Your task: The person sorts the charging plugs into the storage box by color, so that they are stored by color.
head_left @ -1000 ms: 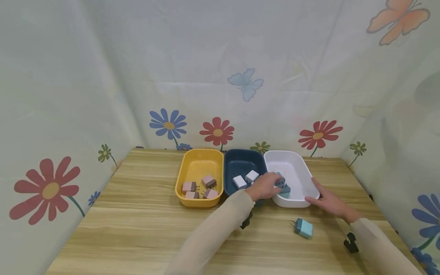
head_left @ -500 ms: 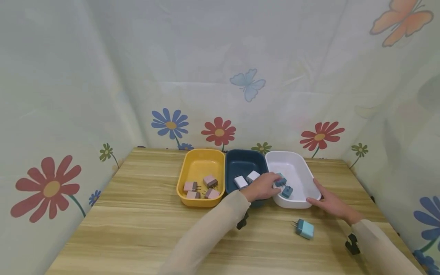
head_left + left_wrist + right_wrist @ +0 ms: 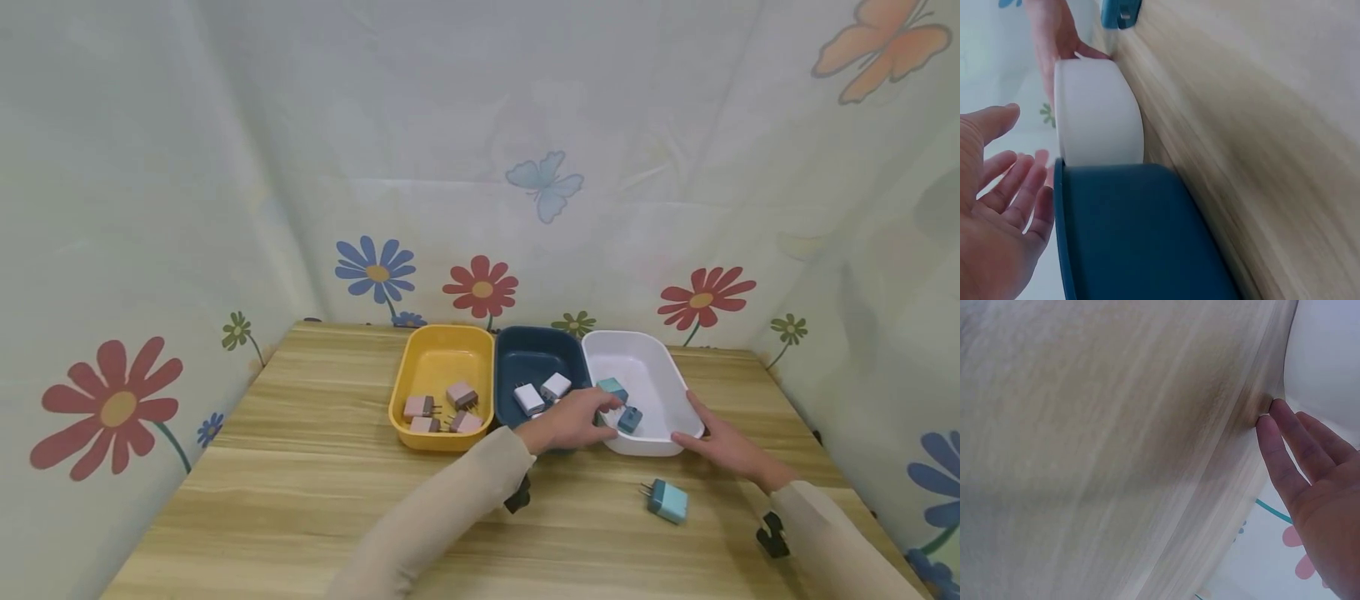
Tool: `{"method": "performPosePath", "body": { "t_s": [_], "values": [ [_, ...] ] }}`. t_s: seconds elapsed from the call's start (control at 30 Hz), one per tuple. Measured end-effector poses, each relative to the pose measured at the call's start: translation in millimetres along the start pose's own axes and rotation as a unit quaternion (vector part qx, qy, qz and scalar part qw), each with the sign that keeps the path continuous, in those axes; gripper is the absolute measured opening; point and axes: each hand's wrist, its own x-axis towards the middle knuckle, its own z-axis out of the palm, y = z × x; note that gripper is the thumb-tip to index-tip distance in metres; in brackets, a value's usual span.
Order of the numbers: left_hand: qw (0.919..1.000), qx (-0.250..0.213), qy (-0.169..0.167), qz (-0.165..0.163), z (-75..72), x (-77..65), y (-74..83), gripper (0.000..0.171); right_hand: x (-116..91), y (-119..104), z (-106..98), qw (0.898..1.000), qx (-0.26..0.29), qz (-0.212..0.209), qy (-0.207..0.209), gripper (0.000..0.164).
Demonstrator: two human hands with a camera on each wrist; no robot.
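Observation:
My left hand hovers at the near left corner of a white tray, its fingers loosely bent and nothing between them in the left wrist view. Two teal plug-in chargers show beside its fingertips, inside that tray. At the tray's right side, my right hand rests with thumb near the front corner and fingers extended along the wall. The right wrist view shows those fingers straight, right by the tray's side. One more teal charger lies on the table, prongs pointing left.
A navy tray with several white chargers stands directly left of the white one, partly covered by my left hand. Farther left, a yellow tray holds several pink chargers. A printed curtain rises behind the wooden table.
My left hand has let go of a teal charger, which now lies in the white tray, and has drawn back slightly toward me. My right hand has stayed at the tray.

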Motion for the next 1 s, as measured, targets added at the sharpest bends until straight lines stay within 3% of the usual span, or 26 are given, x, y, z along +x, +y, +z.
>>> {"method": "performPosePath", "body": {
  "t_s": [0.2, 0.43, 0.67, 0.83, 1.0],
  "values": [
    [0.9984, -0.055, -0.012, 0.001, 1.0, -13.8, 7.8, 0.046, -1.7, -3.4, 0.0, 1.0, 0.0, -0.003, -0.001, 0.096],
    [0.9979, -0.041, -0.022, 0.045, 7.2, -23.0, 16.7, 0.045, -2.8, -1.6, -0.5, 1.0, 0.002, -0.011, 0.0, 0.095],
    [0.9939, -0.062, -0.041, 0.082, 18.6, -25.1, 27.4, 0.045, -1.4, 2.0, -1.6, 1.0, -0.002, -0.016, 0.004, 0.095],
    [0.9936, -0.063, -0.055, 0.076, 30.1, -25.6, 33.7, 0.048, -0.5, 3.7, -1.7, 1.0, -0.001, -0.015, 0.003, 0.096],
    [0.9937, -0.071, -0.073, 0.047, 43.1, -23.6, 38.5, 0.051, -1.0, 4.3, -2.1, 1.0, -0.004, -0.014, -0.001, 0.096]
  ]
}}
